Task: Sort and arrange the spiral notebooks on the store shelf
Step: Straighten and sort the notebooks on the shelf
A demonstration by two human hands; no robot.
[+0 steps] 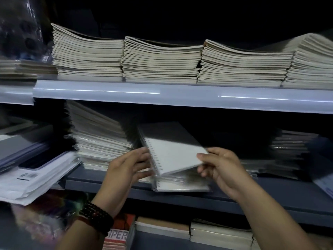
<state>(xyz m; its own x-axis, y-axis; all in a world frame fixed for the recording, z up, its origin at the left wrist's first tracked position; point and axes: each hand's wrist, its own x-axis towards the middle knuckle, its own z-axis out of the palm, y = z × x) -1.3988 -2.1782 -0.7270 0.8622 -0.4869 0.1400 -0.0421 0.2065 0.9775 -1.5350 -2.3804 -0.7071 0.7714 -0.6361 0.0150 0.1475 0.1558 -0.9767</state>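
Head view, dim light, some motion blur. My left hand (132,165) is at the coil side of the top spiral notebook (173,156): thumb above the binding, fingers curled beneath it, so the spine edge is pinched between them. My right hand (222,167) takes the opposite near corner, thumb flat on the white cover, fingers folded under. The notebook sits tilted, coil to the left, its far end reaching back into shadow. It is directly over a short stack of spiral notebooks (182,184) on the middle shelf (261,197), near the front lip. I cannot tell whether its underside touches that stack or clears it. A beaded bracelet (97,216) is on the left wrist. To the left on the same shelf stands a tall leaning pile of wrapped notebooks (98,139), just beside the left hand. To the right, well apart, is a darker pile (290,150). The upper shelf (162,94) carries four stacks of pale notebooks (162,60) side by side, spines forward. Loose white sheets (28,183) overhang at far left. Below the middle shelf more notebooks (220,233) are visible; detail there is too dark to read.
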